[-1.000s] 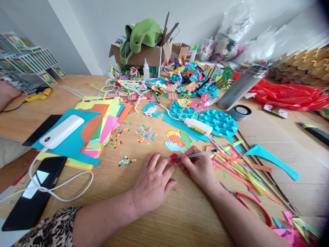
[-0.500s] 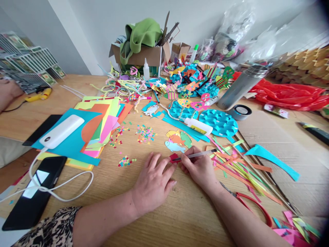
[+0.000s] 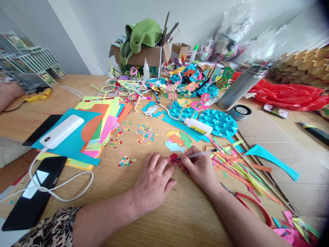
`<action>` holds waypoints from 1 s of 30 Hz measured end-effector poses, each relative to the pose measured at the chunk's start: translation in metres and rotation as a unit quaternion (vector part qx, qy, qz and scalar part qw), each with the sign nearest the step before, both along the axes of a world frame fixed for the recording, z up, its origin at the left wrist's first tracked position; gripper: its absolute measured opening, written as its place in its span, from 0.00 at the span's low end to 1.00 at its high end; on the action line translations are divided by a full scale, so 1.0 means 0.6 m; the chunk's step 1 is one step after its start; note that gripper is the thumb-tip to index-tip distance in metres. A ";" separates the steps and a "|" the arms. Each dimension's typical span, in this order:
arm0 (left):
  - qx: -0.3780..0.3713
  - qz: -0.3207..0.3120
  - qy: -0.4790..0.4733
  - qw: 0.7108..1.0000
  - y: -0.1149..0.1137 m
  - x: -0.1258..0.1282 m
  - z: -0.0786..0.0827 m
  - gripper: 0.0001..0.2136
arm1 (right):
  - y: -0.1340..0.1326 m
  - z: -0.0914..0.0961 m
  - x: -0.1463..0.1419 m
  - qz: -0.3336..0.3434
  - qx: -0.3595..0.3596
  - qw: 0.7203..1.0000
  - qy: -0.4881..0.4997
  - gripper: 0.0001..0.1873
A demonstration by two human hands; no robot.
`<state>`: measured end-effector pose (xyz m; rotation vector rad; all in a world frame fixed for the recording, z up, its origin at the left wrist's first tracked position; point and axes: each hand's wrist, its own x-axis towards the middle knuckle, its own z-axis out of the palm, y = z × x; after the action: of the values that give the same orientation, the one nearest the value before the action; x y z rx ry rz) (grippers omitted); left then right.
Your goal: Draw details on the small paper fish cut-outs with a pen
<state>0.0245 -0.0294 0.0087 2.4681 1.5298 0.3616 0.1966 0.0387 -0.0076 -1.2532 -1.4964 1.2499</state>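
My left hand point(image 3: 153, 181) lies flat on the wooden table point(image 3: 185, 212), fingers spread, its fingertips pressing the edge of a small red paper piece point(image 3: 173, 158). My right hand point(image 3: 199, 168) is closed around a clear pen point(image 3: 195, 155), whose tip rests on the red piece. Just beyond lie several cut-out paper fish point(image 3: 177, 140), orange, green, yellow and blue.
A stack of coloured paper point(image 3: 102, 123) with a white power bank point(image 3: 61, 131) lies left, a phone point(image 3: 33, 195) on a white cable nearer me. Glue bottle point(image 3: 197, 126), blue discs point(image 3: 218, 122), paper strips point(image 3: 236, 164), red scissors point(image 3: 253, 204) sit right. Another person's hand point(image 3: 9, 92) shows far left.
Both of my hands stay in place on the red piece. The other person's hand at the far left edge has shifted slightly.
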 end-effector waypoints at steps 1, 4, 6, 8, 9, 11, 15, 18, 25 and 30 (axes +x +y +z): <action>-0.001 0.000 0.000 1.000 0.000 0.000 0.000 0.20 | 0.000 0.000 0.000 0.000 -0.001 1.000 0.005 0.12; -0.002 -0.001 0.000 1.000 0.001 0.000 -0.001 0.20 | -0.001 -0.001 0.000 -0.004 0.003 1.000 0.003 0.12; -0.002 -0.001 -0.001 1.000 0.001 0.000 -0.001 0.20 | -0.001 -0.001 0.000 -0.004 0.008 1.000 -0.008 0.12; -0.001 -0.001 -0.002 1.000 0.000 0.000 -0.002 0.20 | -0.001 -0.001 0.000 -0.003 0.013 1.000 -0.017 0.12; 0.000 -0.001 -0.003 1.000 -0.001 0.000 -0.002 0.21 | -0.001 0.000 0.000 -0.001 0.012 1.000 -0.017 0.12; 0.003 0.000 -0.005 1.000 -0.002 -0.001 -0.002 0.21 | -0.001 0.001 0.000 0.000 0.007 1.000 -0.012 0.11; 0.007 0.003 -0.007 1.000 -0.002 0.000 -0.002 0.21 | -0.001 0.003 -0.001 -0.003 0.003 1.000 -0.006 0.11; 0.008 0.001 -0.006 1.000 0.000 0.000 -0.002 0.21 | -0.001 0.001 0.000 0.000 0.012 1.000 -0.018 0.11; 0.003 -0.002 -0.002 1.000 0.000 -0.001 -0.002 0.20 | 0.000 0.000 0.000 -0.001 0.008 1.000 -0.010 0.11; 0.000 -0.001 -0.001 1.000 -0.001 0.000 -0.001 0.20 | -0.001 0.001 0.001 0.003 0.015 1.000 -0.021 0.12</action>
<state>0.0244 -0.0300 0.0082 2.4691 1.5262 0.3629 0.1970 0.0380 -0.0073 -1.2635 -1.5451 1.2062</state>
